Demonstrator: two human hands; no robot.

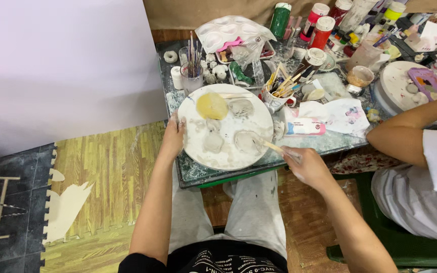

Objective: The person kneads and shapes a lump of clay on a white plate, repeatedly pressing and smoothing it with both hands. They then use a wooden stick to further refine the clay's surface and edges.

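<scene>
While the left hand [174, 135] clasps the left rim of the round white board [227, 157] on the tabletop [330, 139], the right hand [307, 166] pinches a wooden tool [273, 147], tip touching the near-right clay lump [248, 141]

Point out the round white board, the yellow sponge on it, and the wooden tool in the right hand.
round white board [228, 159], head view, bare patch near its front rim.
yellow sponge [212, 105], head view, middle of its top.
wooden tool [273, 147], head view, shaft ahead of the right hand [307, 166].
</scene>
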